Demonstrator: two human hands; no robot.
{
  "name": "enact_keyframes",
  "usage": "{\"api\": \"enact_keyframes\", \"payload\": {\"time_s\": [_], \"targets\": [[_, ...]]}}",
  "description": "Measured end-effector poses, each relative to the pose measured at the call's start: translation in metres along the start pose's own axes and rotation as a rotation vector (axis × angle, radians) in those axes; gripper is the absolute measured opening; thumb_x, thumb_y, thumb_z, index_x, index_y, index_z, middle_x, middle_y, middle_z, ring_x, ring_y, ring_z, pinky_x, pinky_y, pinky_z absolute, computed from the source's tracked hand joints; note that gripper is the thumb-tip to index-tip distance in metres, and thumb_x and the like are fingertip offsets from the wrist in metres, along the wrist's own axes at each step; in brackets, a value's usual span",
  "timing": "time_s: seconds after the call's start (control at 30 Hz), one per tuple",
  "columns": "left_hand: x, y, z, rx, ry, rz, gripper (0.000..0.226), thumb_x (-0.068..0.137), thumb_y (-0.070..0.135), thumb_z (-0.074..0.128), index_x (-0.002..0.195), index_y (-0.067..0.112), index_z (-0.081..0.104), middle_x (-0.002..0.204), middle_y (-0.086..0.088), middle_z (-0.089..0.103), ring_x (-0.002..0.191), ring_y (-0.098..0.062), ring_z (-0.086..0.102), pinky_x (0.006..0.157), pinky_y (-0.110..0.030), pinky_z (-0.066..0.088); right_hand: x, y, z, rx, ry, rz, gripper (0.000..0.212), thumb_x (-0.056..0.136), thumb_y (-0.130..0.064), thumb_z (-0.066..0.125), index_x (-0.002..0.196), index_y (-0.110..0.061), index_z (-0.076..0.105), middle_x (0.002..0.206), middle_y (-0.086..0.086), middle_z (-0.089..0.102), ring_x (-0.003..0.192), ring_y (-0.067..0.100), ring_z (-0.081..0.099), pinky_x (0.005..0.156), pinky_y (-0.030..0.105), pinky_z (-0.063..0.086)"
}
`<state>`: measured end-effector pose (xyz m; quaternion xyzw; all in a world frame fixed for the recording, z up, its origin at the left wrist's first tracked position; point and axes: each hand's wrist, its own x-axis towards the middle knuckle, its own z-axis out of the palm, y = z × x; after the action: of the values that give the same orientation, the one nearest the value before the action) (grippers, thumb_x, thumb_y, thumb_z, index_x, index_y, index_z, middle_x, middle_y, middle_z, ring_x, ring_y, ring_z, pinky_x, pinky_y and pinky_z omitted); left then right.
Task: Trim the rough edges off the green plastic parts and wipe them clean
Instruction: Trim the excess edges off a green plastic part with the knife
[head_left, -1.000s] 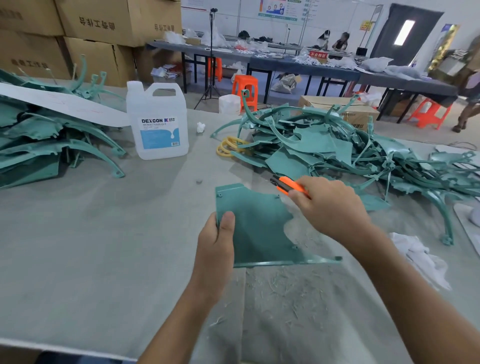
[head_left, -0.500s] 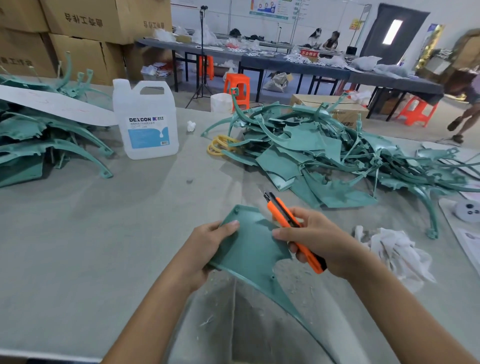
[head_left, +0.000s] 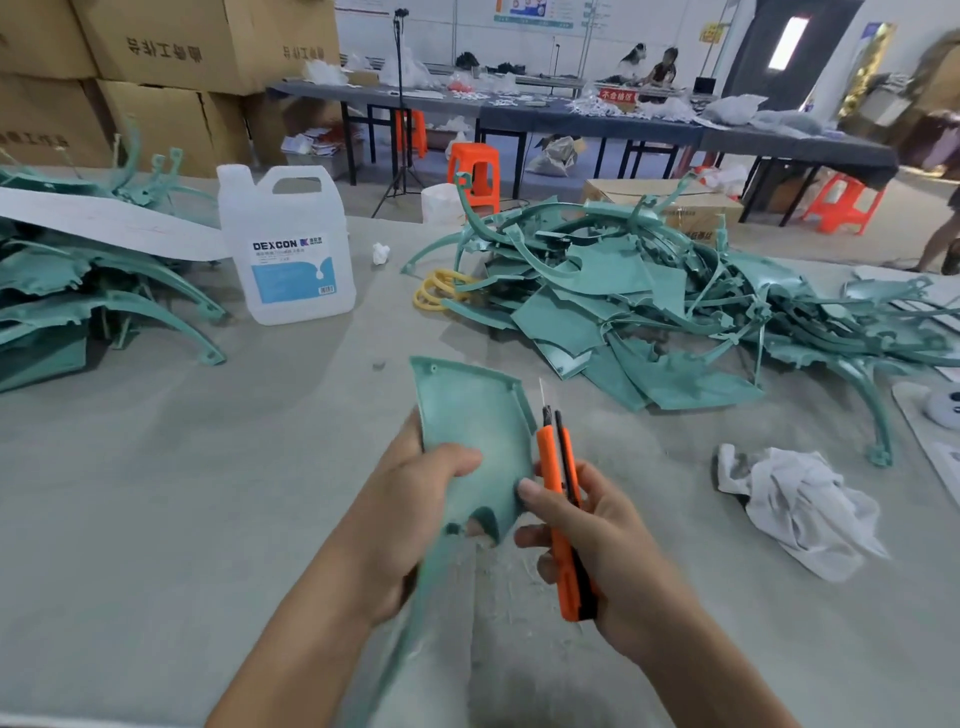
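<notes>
Left hand (head_left: 405, 525) grasps the part (head_left: 470, 410) above the surface (head_left: 156, 519), thumb on its face. Right hand (head_left: 618, 566) fingers (head_left: 527, 536) clasp the knife (head_left: 557, 493), blade up, just beside the part's right edge.

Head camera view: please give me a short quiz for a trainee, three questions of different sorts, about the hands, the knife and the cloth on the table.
1. True or false: the blade of the orange utility knife is pushed out.
2. Where does the white rag lie? A: on the table, to the right of the right hand; B: in the left hand; C: draped over the knife.
3. Fill in: the left hand grips the ____.
Key: 1 true; 2 A; 3 green plastic part.
</notes>
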<state>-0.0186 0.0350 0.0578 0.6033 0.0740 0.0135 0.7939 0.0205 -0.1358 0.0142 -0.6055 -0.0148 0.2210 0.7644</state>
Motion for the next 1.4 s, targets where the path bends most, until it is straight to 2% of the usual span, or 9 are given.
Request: {"api": "enact_keyframes", "payload": {"time_s": [0.1, 0.23, 0.33, 0.5, 0.7, 0.87, 1.17, 1.3, 1.4], "targets": [[0.005, 0.024, -0.022, 0.504, -0.037, 0.01, 0.037, 0.074, 0.027, 0.054, 0.109, 0.036, 0.06, 0.102, 0.001, 0.073, 0.097, -0.024, 0.069, 0.086, -0.049, 0.055, 0.003, 0.007, -0.003, -0.05, 0.084, 0.006, 0.025, 0.095, -0.032, 0.069, 0.113, -0.016, 0.066, 0.102, 0.009, 0.073, 0.071, 0.019, 0.064, 0.053, 0.029, 0.049], [0.031, 0.034, -0.047, 1.342, -0.115, -0.132, 0.014, 0.093, 0.031, 0.046, 0.107, 0.028, 0.047, 0.103, -0.006, 0.065, 0.094, -0.027, 0.064, 0.087, -0.042, 0.053, 0.012, 0.019, 0.0, -0.218, 0.117, -0.053, 0.013, 0.105, -0.023, 0.054, 0.111, -0.022, 0.065, 0.094, 0.008, 0.07, 0.064, 0.014, 0.058, 0.054, 0.03, 0.05], [0.048, 0.032, -0.053, 1.618, -0.133, -0.208, 0.01, 0.098, 0.025, 0.044, 0.106, 0.023, 0.05, 0.111, -0.008, 0.063, 0.099, -0.028, 0.061, 0.087, -0.038, 0.051, 0.019, 0.023, 0.009, -0.295, 0.106, -0.088, 0.015, 0.105, -0.018, 0.051, 0.112, -0.024, 0.063, 0.09, 0.006, 0.066, 0.061, 0.013, 0.057, 0.053, 0.029, 0.05], [0.062, 0.028, -0.052, 1.752, -0.091, -0.195, 0.011, 0.099, 0.033, 0.044, 0.1, 0.023, 0.046, 0.108, -0.009, 0.061, 0.096, -0.029, 0.059, 0.079, -0.037, 0.049, 0.03, 0.022, 0.028, -0.168, 0.014, -0.075, 0.019, 0.107, -0.018, 0.048, 0.124, -0.012, 0.053, 0.089, 0.013, 0.063, 0.057, 0.019, 0.059, 0.054, 0.032, 0.055], [0.069, 0.028, -0.053, 1.776, -0.106, -0.176, 0.017, 0.099, 0.035, 0.046, 0.112, 0.025, 0.05, 0.11, -0.006, 0.063, 0.096, -0.026, 0.061, 0.083, -0.04, 0.053, 0.034, 0.01, 0.039, -0.154, -0.088, -0.127, 0.041, 0.108, -0.022, 0.048, 0.143, -0.042, 0.043, 0.088, 0.01, 0.066, 0.058, 0.026, 0.062, 0.052, 0.033, 0.053], [0.07, 0.026, -0.05, 1.792, -0.132, -0.145, 0.014, 0.099, 0.032, 0.044, 0.107, 0.023, 0.05, 0.102, -0.005, 0.062, 0.09, -0.025, 0.061, 0.08, -0.039, 0.053, 0.036, 0.011, 0.043, -0.177, -0.123, -0.111, 0.049, 0.108, -0.024, 0.047, 0.151, -0.045, 0.037, 0.089, 0.008, 0.065, 0.058, 0.023, 0.062, 0.051, 0.032, 0.053], [0.069, 0.026, -0.054, 1.763, -0.103, -0.129, 0.012, 0.098, 0.029, 0.043, 0.105, 0.023, 0.051, 0.104, -0.003, 0.064, 0.092, -0.024, 0.062, 0.08, -0.038, 0.053, 0.046, 0.023, 0.06, -0.114, -0.091, -0.122, 0.046, 0.109, -0.023, 0.046, 0.149, -0.045, 0.041, 0.086, 0.013, 0.058, 0.053, 0.023, 0.057, 0.048, 0.03, 0.049], [0.071, 0.027, -0.057, 1.734, -0.096, -0.15, 0.009, 0.098, 0.029, 0.043, 0.1, 0.023, 0.05, 0.103, -0.005, 0.064, 0.092, -0.026, 0.061, 0.076, -0.036, 0.05, 0.051, 0.035, 0.079, -0.03, -0.045, -0.133, 0.047, 0.108, -0.023, 0.046, 0.122, -0.067, 0.045, 0.081, 0.01, 0.058, 0.051, 0.022, 0.057, 0.048, 0.03, 0.05], [0.07, 0.027, -0.061, 1.709, -0.08, -0.144, 0.009, 0.098, 0.031, 0.044, 0.097, 0.023, 0.049, 0.1, -0.006, 0.063, 0.089, -0.026, 0.061, 0.067, -0.033, 0.042, 0.057, 0.048, 0.091, 0.023, -0.014, -0.099, 0.045, 0.107, -0.022, 0.045, 0.117, -0.065, 0.05, 0.07, 0.004, 0.058, 0.047, 0.021, 0.054, 0.044, 0.028, 0.048]]}}
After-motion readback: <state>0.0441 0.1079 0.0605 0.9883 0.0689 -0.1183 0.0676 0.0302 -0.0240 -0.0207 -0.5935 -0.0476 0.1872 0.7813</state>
